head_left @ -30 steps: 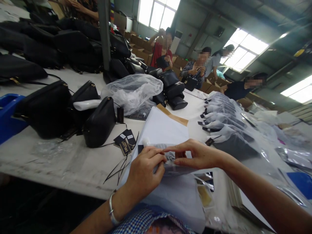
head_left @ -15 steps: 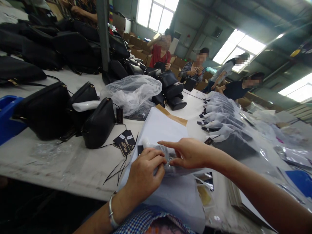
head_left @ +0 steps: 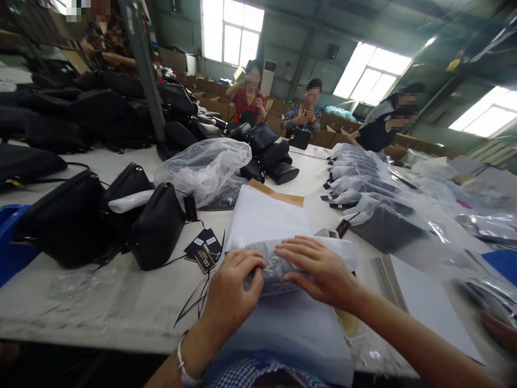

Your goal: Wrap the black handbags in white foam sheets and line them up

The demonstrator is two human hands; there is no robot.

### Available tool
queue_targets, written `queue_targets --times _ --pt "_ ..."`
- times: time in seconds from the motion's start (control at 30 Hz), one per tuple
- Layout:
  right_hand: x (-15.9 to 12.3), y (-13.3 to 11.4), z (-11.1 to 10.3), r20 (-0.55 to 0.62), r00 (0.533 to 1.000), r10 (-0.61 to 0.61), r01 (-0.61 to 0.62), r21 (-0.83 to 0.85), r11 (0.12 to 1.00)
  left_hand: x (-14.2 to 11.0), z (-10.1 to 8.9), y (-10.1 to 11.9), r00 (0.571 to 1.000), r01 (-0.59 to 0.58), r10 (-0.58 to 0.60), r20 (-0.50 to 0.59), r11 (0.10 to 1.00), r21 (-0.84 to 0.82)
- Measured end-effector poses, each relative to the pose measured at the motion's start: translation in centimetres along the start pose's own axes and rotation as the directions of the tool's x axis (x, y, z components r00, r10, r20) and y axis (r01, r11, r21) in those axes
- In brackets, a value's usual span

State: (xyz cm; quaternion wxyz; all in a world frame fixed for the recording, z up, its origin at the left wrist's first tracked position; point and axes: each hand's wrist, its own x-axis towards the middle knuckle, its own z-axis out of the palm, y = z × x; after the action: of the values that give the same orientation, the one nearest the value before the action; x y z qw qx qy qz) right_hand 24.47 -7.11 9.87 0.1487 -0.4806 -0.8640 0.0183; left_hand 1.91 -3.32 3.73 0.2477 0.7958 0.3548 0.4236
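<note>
A bundle wrapped in clear and whitish plastic point(head_left: 271, 279) lies across a stack of white paper sheets point(head_left: 269, 213); what is inside cannot be made out. My left hand point(head_left: 235, 280), with a silver bangle on the wrist, curls its fingers and thumb around the left end of the bundle. On the top, right of the middle, rests my right hand point(head_left: 313, 267), flat with fingers stretched out. Black hang tags point(head_left: 205, 249) with cords lie left of the paper, beside a black handbag point(head_left: 157, 229).
More black bags point(head_left: 64, 215) stand at left, near a blue bin point(head_left: 14, 231). Crumpled plastic point(head_left: 205, 167) sits beyond the paper. Wrapped bags point(head_left: 383, 221) form a row at right, above grey-white boards point(head_left: 428, 302). A blurred hand point(head_left: 501, 328) shows at the right edge. Several people work behind.
My right hand has gone from pointing with the index finger to lying flat on the bundle. My left hand stays at its left end. A blurred hand has appeared at the right edge.
</note>
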Motion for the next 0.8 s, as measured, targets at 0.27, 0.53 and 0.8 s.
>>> queue_targets --times 0.27,0.53,0.8 --pt "-1.4 0.3 3.1 0.012 0.997 -0.074 0.074 -0.046 0.996 0.3 -2.1 -1.1 0.994 0.078 -0.073 0.077 0.995 -0.054" --pt "-1.3 0.8 3.7 -0.026 0.997 -0.074 0.072 -0.065 0.995 -1.3 -1.9 -1.5 1.0 0.01 -0.013 0.018 0.99 0.143" --pt "-1.0 0.7 3.6 -0.037 0.998 -0.058 0.055 -0.066 0.996 -1.6 -1.5 -1.4 0.999 0.03 -0.028 -0.031 0.997 0.064"
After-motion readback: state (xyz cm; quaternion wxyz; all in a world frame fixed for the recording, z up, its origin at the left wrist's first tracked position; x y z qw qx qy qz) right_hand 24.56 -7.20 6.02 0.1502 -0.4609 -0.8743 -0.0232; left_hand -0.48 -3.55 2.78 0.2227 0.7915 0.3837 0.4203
